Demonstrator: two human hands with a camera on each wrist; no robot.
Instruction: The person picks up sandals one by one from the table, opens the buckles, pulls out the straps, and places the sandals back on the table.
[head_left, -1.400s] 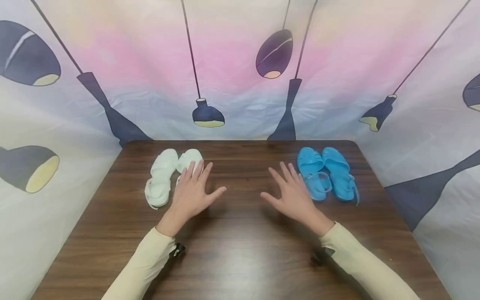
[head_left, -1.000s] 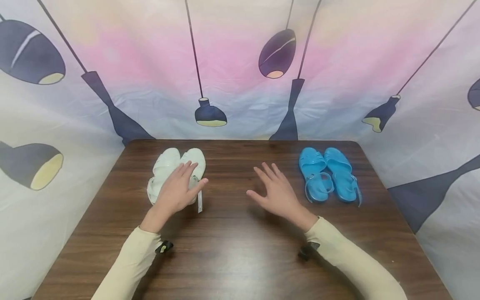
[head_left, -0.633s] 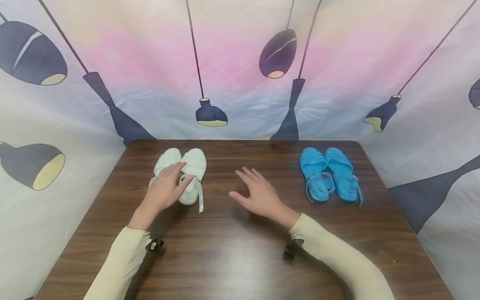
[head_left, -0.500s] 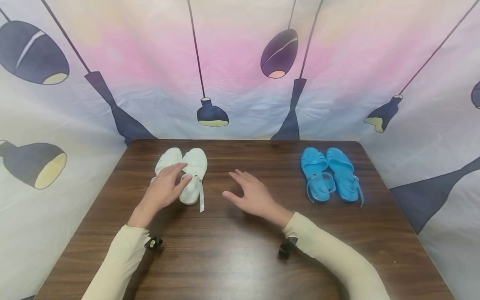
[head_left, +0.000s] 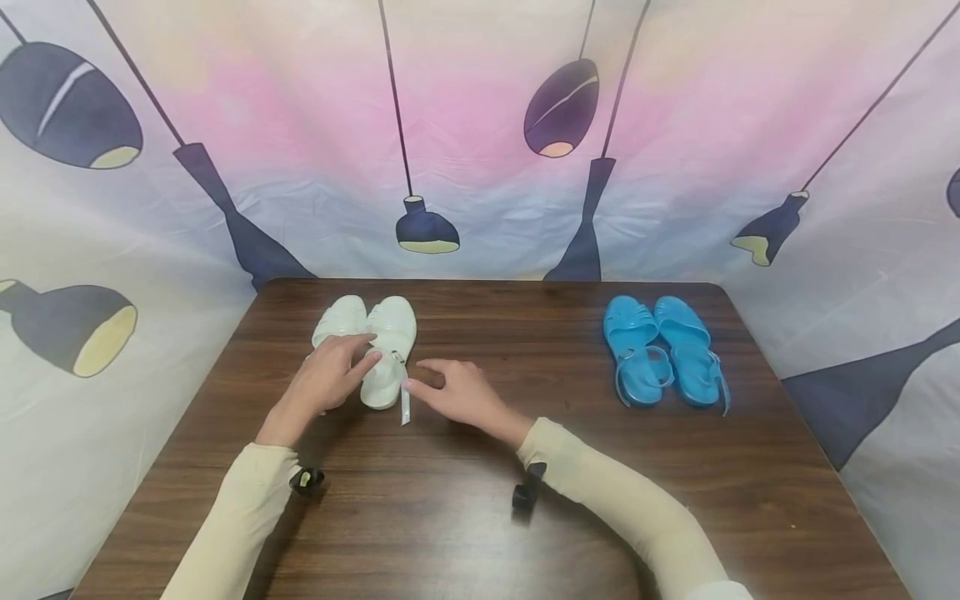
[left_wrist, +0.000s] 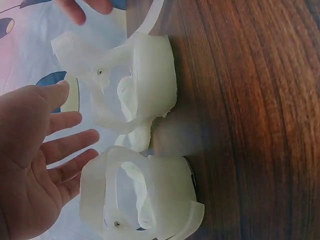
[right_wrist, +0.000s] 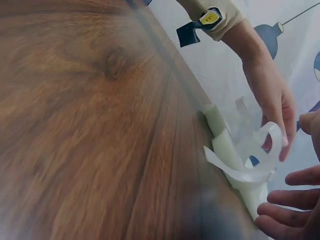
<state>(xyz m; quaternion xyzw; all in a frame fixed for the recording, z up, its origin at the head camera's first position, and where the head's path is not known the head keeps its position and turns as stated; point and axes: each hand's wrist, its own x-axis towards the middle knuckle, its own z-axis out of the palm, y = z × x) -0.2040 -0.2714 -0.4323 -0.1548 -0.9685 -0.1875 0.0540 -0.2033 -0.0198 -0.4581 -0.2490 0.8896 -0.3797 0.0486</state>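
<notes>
A pair of white sandals lies side by side at the left of the table: a left one (head_left: 343,315) and a right one (head_left: 393,315), whose loose strap (head_left: 406,408) hangs to the right. My left hand (head_left: 324,375) hovers over the heel part of the left sandal and hides much of it. In the left wrist view its fingers (left_wrist: 70,145) are spread and hold nothing. My right hand (head_left: 463,393) is just right of the right sandal, its thumb tip close to the strap; contact cannot be told. The right wrist view shows its fingers (right_wrist: 287,200) apart beside the white sandal (right_wrist: 232,160).
A pair of blue sandals, one left (head_left: 630,321) and one right (head_left: 684,325), lies at the table's right side. The brown wooden table (head_left: 450,517) ends at a fabric backdrop (head_left: 480,167) printed with lamps.
My right hand has moved left from beside the blue sandals to the white pair. My left hand has shifted left, now over the left white sandal. Both pairs of sandals stay in place.
</notes>
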